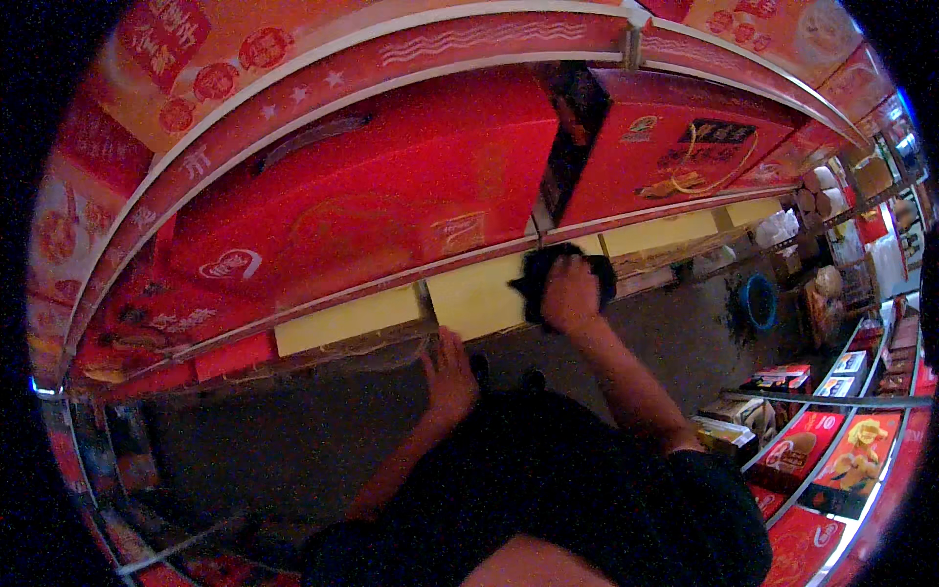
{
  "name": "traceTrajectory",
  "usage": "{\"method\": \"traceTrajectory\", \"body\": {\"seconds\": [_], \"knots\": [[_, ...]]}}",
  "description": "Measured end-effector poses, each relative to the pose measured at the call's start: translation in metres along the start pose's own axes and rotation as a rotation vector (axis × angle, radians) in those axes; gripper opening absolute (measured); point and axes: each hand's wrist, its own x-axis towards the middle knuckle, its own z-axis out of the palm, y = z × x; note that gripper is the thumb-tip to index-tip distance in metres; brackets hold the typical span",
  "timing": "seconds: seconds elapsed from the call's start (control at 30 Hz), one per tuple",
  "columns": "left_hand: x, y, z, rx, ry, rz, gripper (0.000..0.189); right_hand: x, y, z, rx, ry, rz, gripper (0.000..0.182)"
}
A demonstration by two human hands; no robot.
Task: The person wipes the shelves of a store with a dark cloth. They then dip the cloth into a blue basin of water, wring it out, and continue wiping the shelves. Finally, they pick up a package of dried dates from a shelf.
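My right hand (574, 295) is closed around a bunched dark cloth (539, 268). The cloth lies against the front of a shelf, by a yellow panel (477, 290) below the shelf's edge strip (396, 273). Lower and to the left, my left hand (450, 378) has its fingers apart and holds nothing that I can see. Its fingertips are by the lower edge of the yellow panels; whether they touch is unclear. Above both hands, a large red gift box (381, 191) stands on the shelf. A second red box (667, 147) with a cord handle is to its right, across a dark gap.
An upper shelf rail (477, 37) curves above the boxes. Dark floor (293, 425) lies below. At right are a blue-rimmed round container (759, 301), stacked cartons (733, 425) and another shelf with red boxes (799, 444). Metal rack bars (183, 543) show at lower left.
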Motion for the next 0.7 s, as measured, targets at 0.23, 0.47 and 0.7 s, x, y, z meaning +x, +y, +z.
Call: {"method": "traceTrajectory", "body": {"seconds": [0.23,0.47,0.7], "knots": [[-0.004,-0.010,0.004,-0.184,0.184,0.168,0.058,-0.017,-0.123,-0.016,0.128,0.157,-0.692,0.047],[-0.011,0.009,-0.026,0.025,0.275,0.063,0.057,0.009,-0.004,-0.006,0.148,0.078,-0.287,0.051],[-0.008,-0.003,0.005,-0.190,0.213,0.058,0.067,0.001,0.026,0.010,0.003,0.232,0.109,0.056]]}}
